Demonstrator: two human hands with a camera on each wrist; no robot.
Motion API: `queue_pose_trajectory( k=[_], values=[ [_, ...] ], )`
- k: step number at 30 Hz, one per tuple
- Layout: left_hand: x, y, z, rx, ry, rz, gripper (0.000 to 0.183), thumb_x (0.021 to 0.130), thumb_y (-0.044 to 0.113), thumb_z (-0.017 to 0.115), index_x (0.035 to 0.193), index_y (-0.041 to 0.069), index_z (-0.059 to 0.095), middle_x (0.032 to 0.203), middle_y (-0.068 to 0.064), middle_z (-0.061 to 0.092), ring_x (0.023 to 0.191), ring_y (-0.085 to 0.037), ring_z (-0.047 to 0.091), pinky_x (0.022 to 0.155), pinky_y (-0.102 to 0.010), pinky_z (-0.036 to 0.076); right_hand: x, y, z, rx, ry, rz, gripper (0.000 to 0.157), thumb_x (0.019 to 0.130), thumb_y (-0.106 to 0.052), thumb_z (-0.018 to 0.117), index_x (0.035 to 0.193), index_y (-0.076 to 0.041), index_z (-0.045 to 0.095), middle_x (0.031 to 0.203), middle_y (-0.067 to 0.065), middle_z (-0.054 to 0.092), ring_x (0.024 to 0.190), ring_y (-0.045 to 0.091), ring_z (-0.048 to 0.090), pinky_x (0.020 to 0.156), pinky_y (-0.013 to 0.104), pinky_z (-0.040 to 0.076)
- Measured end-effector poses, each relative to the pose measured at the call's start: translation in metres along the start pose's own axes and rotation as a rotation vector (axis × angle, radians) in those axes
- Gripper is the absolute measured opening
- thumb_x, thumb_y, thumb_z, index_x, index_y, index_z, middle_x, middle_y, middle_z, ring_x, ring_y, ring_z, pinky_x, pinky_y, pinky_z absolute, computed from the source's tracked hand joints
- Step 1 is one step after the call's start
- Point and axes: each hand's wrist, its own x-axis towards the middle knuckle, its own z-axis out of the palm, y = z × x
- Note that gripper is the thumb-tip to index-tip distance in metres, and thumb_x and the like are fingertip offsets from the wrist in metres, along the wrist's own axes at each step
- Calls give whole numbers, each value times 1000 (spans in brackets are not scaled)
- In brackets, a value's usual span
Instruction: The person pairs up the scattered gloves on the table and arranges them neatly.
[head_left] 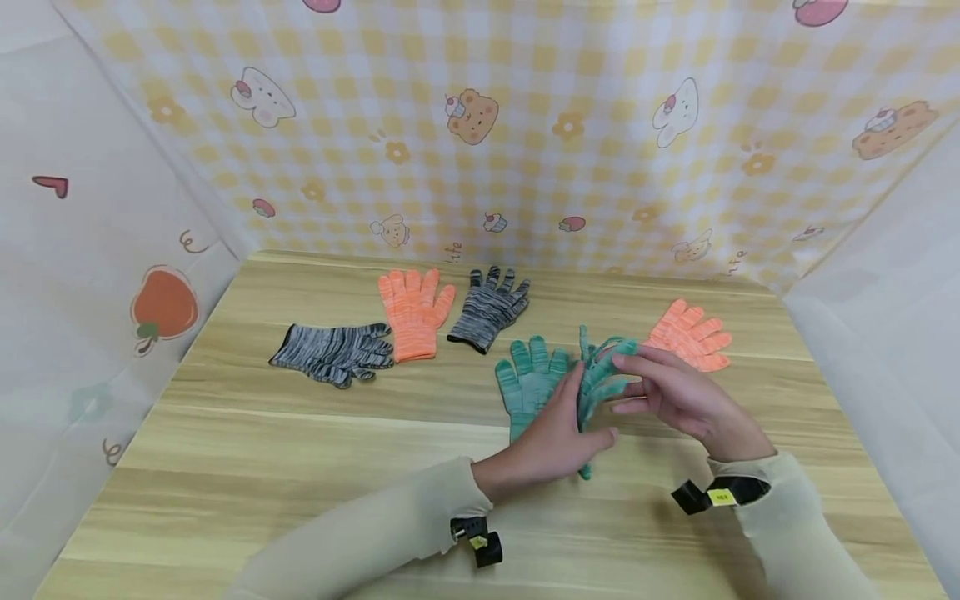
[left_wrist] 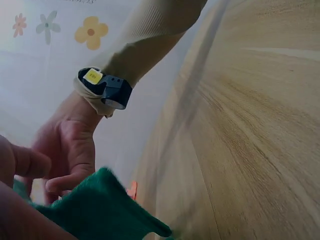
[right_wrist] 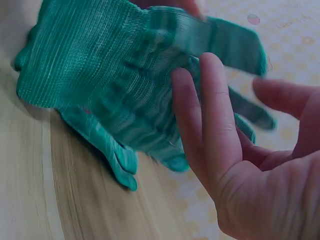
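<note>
Gripping the raised green glove (head_left: 596, 379) near its cuff, the left hand (head_left: 551, 446) is holding it upright above the wooden table (head_left: 262, 467), while the right hand (head_left: 675, 392) is touching its fingers with straight, relaxed fingers (right_wrist: 200, 125). Likely fault: the limp knit is sagging, so a loosening pinch could be letting it drop onto the flat green glove (head_left: 528, 379) beside it. Farther back, an orange glove (head_left: 690, 335), a second orange glove (head_left: 414, 312) and two grey gloves (head_left: 333, 354) (head_left: 489, 307) are lying well apart, obstructing nothing.
</note>
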Motion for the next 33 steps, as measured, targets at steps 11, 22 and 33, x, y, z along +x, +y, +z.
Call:
queue_pose_trajectory(
  k=[11,22,33],
  values=[
    [7,-9,-11,-402,62,-83,68,116,16,48,178,17,20,183,-11,13,167,-34,10,133,-58,12,7,-2,5,13,-92,-32,36,122,-22,38,138,-10,67,138,11,69,124,28,72,94,42,64],
    [6,-10,-38,-814,46,-141,75,113,6,49,176,1,8,180,-20,19,166,-37,15,133,-49,19,14,2,-4,27,57,-134,31,120,-16,45,125,-12,75,121,2,78,107,17,73,90,31,60],
    [1,-17,-51,-885,-62,-88,61,114,4,43,172,2,24,173,-21,36,160,-37,33,130,-52,29,35,18,-1,-6,67,42,33,120,-30,44,127,-14,73,127,5,76,121,20,70,107,38,56]
  ],
)
